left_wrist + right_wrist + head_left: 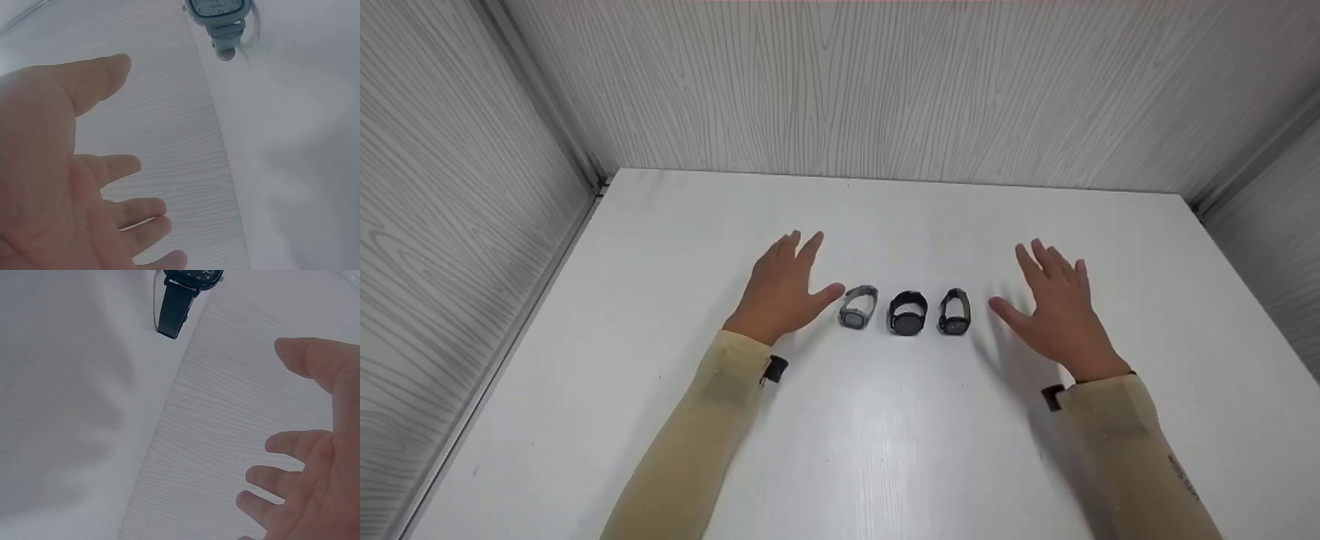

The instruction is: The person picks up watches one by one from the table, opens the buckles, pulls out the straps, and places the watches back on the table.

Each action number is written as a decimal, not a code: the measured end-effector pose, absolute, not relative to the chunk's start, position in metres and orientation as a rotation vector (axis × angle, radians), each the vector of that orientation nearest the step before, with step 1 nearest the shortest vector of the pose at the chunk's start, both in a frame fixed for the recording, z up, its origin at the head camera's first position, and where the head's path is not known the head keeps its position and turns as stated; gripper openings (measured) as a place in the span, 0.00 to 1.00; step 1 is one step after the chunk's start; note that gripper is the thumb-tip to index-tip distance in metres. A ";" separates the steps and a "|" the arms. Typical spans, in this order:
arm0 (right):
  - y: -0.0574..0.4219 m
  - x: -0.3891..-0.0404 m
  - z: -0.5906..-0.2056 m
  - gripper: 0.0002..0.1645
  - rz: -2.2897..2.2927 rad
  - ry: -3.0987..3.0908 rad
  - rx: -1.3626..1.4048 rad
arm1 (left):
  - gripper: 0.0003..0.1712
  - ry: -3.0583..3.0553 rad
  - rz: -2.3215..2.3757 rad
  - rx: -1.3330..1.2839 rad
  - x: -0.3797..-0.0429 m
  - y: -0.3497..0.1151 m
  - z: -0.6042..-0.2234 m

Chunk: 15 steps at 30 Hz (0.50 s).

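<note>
Three wristwatches stand in a row on the white table, their straps looped behind the dials. The left one is a grey watch [853,318], which shows its pale square dial in the left wrist view [218,7]. A black round-faced watch [907,323] is in the middle. On the right stands a dark square watch [955,325], partly cut off in the right wrist view [177,306]. My left hand [781,289] is spread with nothing in it, the thumb tip close beside the grey watch. To the right of the dark square watch, my right hand [1059,319] hovers with fingers extended, holding nothing.
The white tabletop [855,435] runs back to a wood-grained panel [840,90]. Similar panels stand at the left [427,225] and right [1282,202] sides. Each forearm wears a beige sleeve with a small black device at the wrist.
</note>
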State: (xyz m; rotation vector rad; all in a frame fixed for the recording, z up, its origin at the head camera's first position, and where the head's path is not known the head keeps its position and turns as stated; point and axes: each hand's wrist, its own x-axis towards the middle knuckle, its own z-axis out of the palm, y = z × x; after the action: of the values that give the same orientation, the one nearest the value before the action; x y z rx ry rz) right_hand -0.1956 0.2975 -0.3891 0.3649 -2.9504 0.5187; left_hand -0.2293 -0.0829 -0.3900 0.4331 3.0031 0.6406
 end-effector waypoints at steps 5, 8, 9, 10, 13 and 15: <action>0.295 -0.194 -0.389 0.52 0.562 -2.959 0.379 | 0.39 2.925 0.759 0.425 -0.227 -0.082 -0.390; 0.293 -0.193 -0.387 0.52 0.600 -2.949 0.387 | 0.28 2.892 0.811 0.454 -0.228 -0.081 -0.390; 0.293 -0.192 -0.386 0.52 0.609 -2.945 0.393 | 0.25 2.882 0.826 0.470 -0.228 -0.080 -0.390; 0.293 -0.192 -0.386 0.52 0.614 -2.943 0.398 | 0.23 2.871 0.837 0.487 -0.228 -0.079 -0.390; 0.291 -0.192 -0.385 0.51 0.610 -2.947 0.419 | 0.18 2.837 0.858 0.524 -0.229 -0.077 -0.392; 0.290 -0.193 -0.385 0.50 0.598 -2.955 0.435 | 0.17 2.820 0.849 0.545 -0.229 -0.076 -0.394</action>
State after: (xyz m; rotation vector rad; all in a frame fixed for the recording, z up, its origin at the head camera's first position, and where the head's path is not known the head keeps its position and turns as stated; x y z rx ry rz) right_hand -0.1926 0.2900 -0.3851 0.4354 -2.9549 0.5984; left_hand -0.2291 -0.0759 -0.3943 0.5448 2.8200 0.8485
